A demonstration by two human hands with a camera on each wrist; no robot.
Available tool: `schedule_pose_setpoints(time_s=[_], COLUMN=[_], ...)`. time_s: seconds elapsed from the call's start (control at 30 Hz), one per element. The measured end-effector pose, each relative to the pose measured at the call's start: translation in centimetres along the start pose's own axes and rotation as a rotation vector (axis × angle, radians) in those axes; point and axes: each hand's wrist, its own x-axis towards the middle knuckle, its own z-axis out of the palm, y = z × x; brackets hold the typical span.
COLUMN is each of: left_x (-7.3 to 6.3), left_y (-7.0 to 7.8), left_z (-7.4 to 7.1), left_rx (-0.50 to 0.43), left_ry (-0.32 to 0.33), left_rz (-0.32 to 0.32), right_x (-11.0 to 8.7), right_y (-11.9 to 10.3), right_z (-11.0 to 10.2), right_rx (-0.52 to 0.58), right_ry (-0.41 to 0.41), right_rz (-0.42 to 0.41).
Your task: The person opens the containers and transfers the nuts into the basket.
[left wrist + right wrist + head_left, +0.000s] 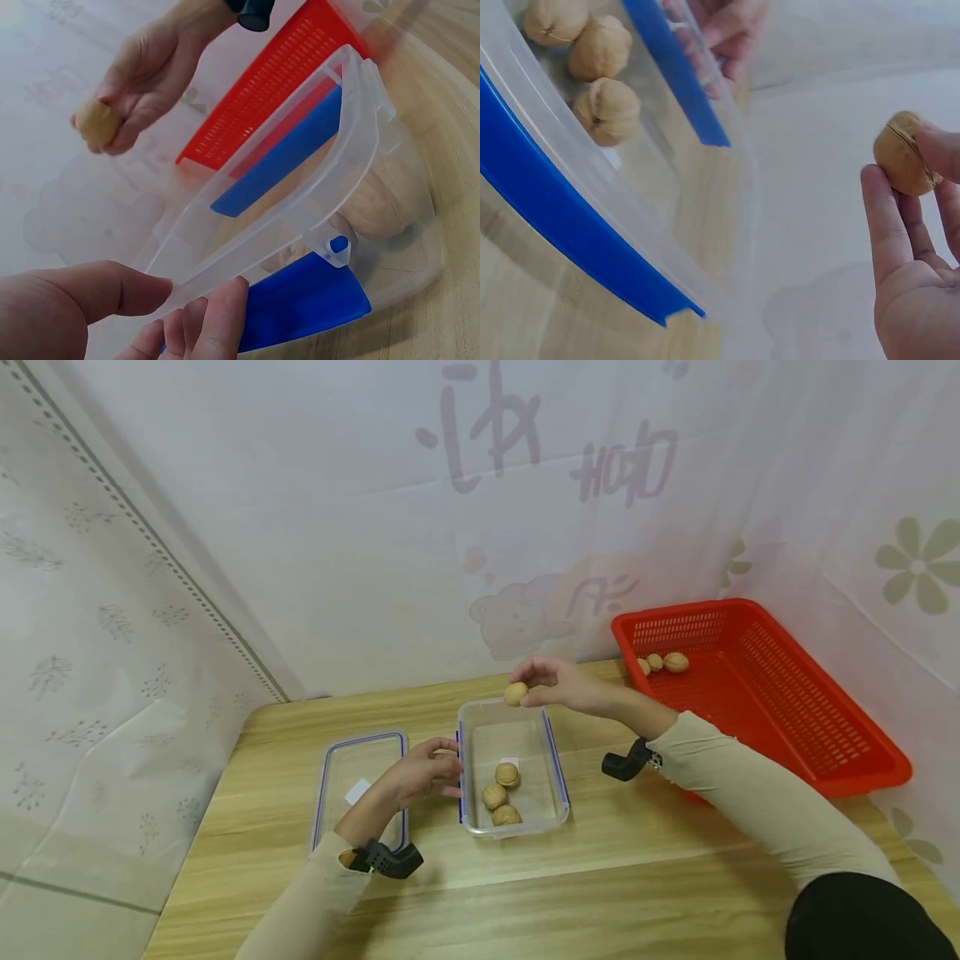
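Observation:
My right hand (pixel 564 687) pinches a walnut (pixel 515 694) between thumb and fingertips, above the far end of a clear plastic food container (pixel 480 735). The right wrist view shows the seam of this held walnut (pixel 906 154) facing the camera. Three more walnuts (pixel 494 796) lie inside the container towards its near end. At the container's left side is my left hand (pixel 425 772). In the left wrist view its thumb (pixel 139 289) lies at the rim and its fingers (pixel 221 319) press against the outside by the blue latch (pixel 307 300), gripping the wall between them.
A red perforated plastic basket (pixel 757 710) stands at the right, with several walnuts (pixel 676 662) at its far left corner. The container's blue-edged lid (pixel 337 777) lies on the wooden table (pixel 480 902) at the left, partly under my left forearm. Patterned curtains (pixel 337 527) hang behind the table.

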Motion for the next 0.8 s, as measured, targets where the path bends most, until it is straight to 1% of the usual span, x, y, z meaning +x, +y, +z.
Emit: schedule_pose_setpoints(time_s=[0.17, 0.27, 0.37, 0.5, 0.6, 0.73, 0.8], left_x=[0.0, 0.0, 0.0, 0.0, -0.1, 0.0, 0.0], left_y=[-0.1, -0.2, -0.4, -0.5, -0.5, -0.5, -0.5], left_z=[0.0, 0.0, -0.1, -0.1, -0.1, 0.0, 0.0], left_rx=[-0.008, -0.011, -0.016, -0.027, -0.031, -0.033, -0.032], left_ry=[0.001, -0.003, -0.006, -0.005, -0.011, -0.02, -0.021], left_rz=[0.008, 0.014, 0.019, 0.022, 0.027, 0.038, 0.04], right_x=[-0.9, -1.4, -2.1, -3.1, -3.8, -4.8, -5.3], right_y=[-0.5, -0.9, -1.1, -1.0, -1.0, -0.6, -0.4], right_z=[-2.0, -3.2, -4.4, -6.1, -7.4, -9.1, -9.9], right_rx=[0.043, 0.081, 0.141, 0.215, 0.247, 0.262, 0.258], right_ry=[0.125, 0.192, 0.25, 0.317, 0.362, 0.439, 0.484], right_rz=[0.006, -0.017, -0.05, -0.081, -0.102, -0.099, -0.08])
